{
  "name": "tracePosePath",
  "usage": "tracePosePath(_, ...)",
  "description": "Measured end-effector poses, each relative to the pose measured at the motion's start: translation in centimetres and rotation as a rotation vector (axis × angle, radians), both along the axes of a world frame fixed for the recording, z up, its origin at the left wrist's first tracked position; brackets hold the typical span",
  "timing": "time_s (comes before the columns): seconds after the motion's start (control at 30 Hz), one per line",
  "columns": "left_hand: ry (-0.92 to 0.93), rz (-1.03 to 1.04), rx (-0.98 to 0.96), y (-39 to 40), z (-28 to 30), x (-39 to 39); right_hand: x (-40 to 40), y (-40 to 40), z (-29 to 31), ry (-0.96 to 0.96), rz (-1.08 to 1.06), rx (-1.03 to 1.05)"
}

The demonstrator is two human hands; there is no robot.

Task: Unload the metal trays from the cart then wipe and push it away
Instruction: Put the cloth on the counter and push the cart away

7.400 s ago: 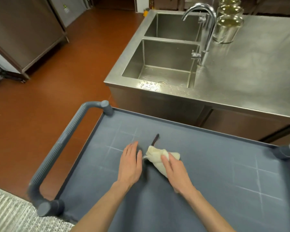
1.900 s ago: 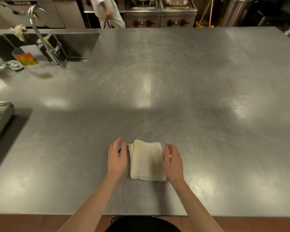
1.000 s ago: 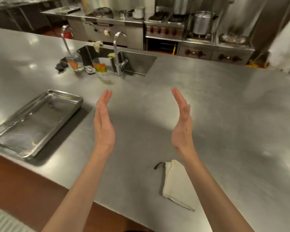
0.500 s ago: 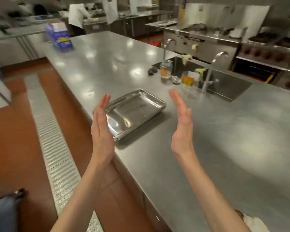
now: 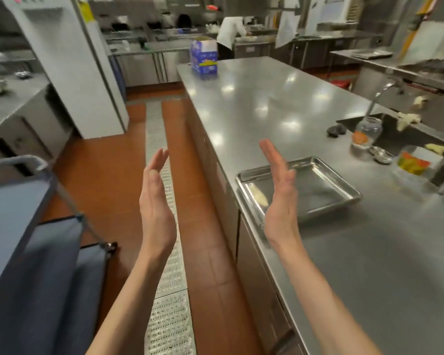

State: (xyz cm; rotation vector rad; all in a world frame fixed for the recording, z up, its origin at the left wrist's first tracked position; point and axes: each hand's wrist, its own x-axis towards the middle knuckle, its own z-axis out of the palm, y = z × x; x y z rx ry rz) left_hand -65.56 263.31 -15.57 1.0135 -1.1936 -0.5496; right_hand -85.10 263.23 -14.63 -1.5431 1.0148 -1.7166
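Observation:
Both my hands are raised in front of me, palms facing each other, fingers straight, holding nothing. My left hand [image 5: 155, 201] hovers over the red floor. My right hand [image 5: 280, 196] is in front of the steel counter's edge. Behind it the stacked metal trays [image 5: 315, 188] lie on the steel counter [image 5: 267, 98]. The blue-grey cart [image 5: 23, 226] stands at the lower left, its shelves and grey handle partly in view. The cloth is out of view.
A metal floor drain grate [image 5: 164, 278] runs between cart and counter. A sink [image 5: 395, 134] with faucet, a jar and small items sits at the right. A blue box [image 5: 204, 56] stands on the counter's far end. A white pillar [image 5: 69, 60] rises at left; a person works far back.
My view has swung left from the counter toward the aisle and the cart, which now fills the lower left. My hands stay raised and empty; the cloth has left the view.

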Motion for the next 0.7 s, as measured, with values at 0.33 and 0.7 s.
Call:
tracePosePath(0.33,0.000,0.211,0.019,-3.0,-0.6,8.3,9.0,-7.1,0.0,0.027,0.206,0.012)
tracePosePath(0.7,-0.012,0.416,0.055,-14.3,-1.6,14.2,16.0,-22.2,-1.5,0.026,0.440,0.022)
